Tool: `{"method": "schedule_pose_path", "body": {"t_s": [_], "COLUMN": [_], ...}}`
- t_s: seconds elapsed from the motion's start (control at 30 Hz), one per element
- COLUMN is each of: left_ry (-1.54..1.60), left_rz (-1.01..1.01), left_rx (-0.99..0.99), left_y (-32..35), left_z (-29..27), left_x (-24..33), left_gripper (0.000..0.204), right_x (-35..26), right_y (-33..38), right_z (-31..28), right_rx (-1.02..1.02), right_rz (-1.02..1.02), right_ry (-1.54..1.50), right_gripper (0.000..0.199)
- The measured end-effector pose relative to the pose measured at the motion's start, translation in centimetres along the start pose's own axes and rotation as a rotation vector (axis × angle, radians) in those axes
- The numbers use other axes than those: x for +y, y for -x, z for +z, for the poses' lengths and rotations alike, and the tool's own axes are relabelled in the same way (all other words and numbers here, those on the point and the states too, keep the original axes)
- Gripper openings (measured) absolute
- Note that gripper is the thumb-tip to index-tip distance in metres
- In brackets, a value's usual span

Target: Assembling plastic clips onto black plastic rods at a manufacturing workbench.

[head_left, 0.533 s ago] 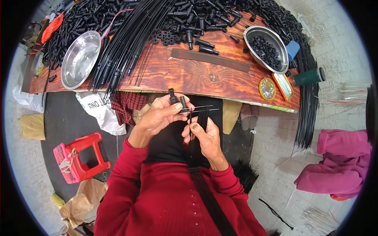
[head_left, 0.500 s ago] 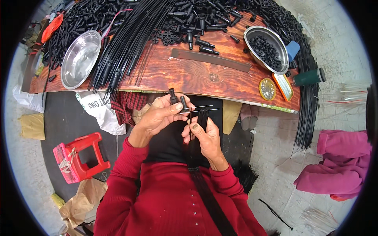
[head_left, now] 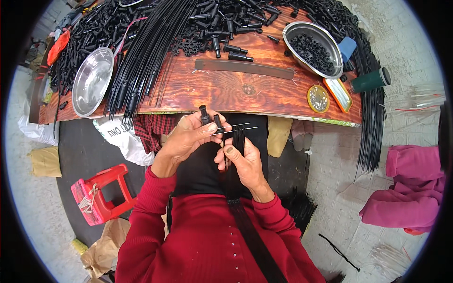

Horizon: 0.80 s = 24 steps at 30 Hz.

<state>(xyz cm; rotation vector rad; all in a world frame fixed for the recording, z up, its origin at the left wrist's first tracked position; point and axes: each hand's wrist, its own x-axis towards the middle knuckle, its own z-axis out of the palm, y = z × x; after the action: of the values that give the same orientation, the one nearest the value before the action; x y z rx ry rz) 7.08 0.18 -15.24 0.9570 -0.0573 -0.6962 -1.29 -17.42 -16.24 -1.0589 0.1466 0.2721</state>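
My left hand (head_left: 185, 137) is closed around a black flanged plastic fitting (head_left: 204, 114). A narrower black tube (head_left: 217, 120) stands between its fingers. Two thin, pale metal needles (head_left: 247, 126) stick out to the right from those fingers. Close beside it, my right hand (head_left: 246, 165) pinches a slim dark rod just under the tube. Black strands (head_left: 239, 137) rise behind my right thumb and meet the needles. Whether the strands are looped on the needles is too fine to tell. A flat black band (head_left: 252, 231) runs down over my red sweater from below the hands.
The wooden table (head_left: 222, 87) carries heaped black fittings (head_left: 207, 23), bundled black rods (head_left: 141, 61), a metal ruler-like strip (head_left: 243, 69), a shiny bowl (head_left: 93, 82) and a bowl of small black rings (head_left: 314, 52). A red stool (head_left: 104, 193) stands left; purple cloth (head_left: 406, 198) lies right.
The view has shifted slightly, so the table appears a little further left. Both hands keep nearly the same grip, with the slim rod close under the tube.
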Motion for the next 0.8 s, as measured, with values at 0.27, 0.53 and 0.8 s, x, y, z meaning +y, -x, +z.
{"method": "schedule_pose_path", "body": {"t_s": [0.27, 0.53, 0.8], "left_ry": [-0.013, 0.067, -0.014], "left_rz": [-0.011, 0.105, 0.077], "left_rx": [0.046, 0.047, 0.004], "left_y": [0.4, 0.8, 1.1], "left_z": [0.5, 1.5, 1.4], "left_x": [0.1, -1.0, -0.9], "left_gripper": [0.025, 0.02, 0.049], "right_x": [-0.4, -0.4, -0.9], "right_y": [0.4, 0.5, 0.4], "right_z": [0.5, 0.6, 0.2], "right_rx": [-0.007, -0.004, 0.023], "right_rz": [-0.012, -0.097, -0.072], "right_ry": [0.016, 0.057, 0.031], "right_gripper": [0.025, 0.02, 0.021]}}
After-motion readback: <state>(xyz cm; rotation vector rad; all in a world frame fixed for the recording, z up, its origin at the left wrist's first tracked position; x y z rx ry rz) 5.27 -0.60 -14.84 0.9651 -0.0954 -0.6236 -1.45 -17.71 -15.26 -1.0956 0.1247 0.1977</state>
